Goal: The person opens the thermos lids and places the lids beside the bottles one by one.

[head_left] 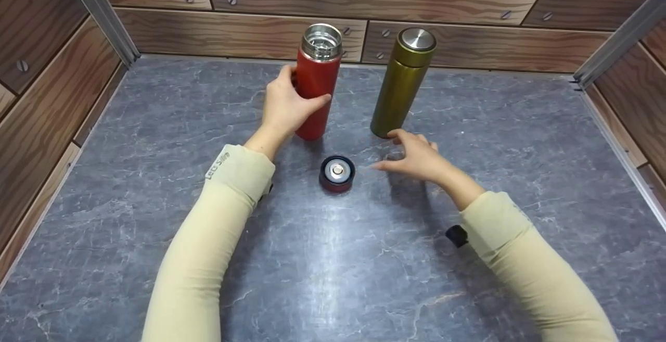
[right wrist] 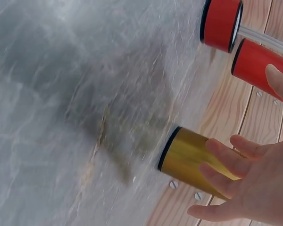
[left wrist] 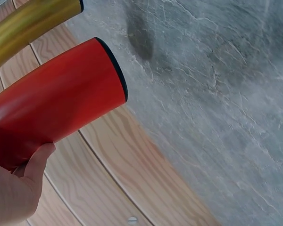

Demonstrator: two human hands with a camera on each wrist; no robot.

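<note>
My left hand (head_left: 287,106) grips the side of a red thermos bottle (head_left: 315,79), which stands upright with its steel mouth uncovered. In the left wrist view, the fingers (left wrist: 35,172) lie against the red wall of the bottle. The thermos lid (head_left: 337,174) rests on the table in front of it, inner side up. My right hand (head_left: 416,157) is between that lid and a gold thermos bottle (head_left: 399,89), thumb and fingers spread and nothing held. The gold bottle is upright with its cap on. In the right wrist view, the right fingers (right wrist: 231,176) overlap the gold bottle.
A grey marbled tabletop (head_left: 333,269) lies under everything. Wood-patterned panels (head_left: 281,32) rise close behind the two bottles, and more stand at the left and right sides. Metal posts (head_left: 101,16) mark the back corners.
</note>
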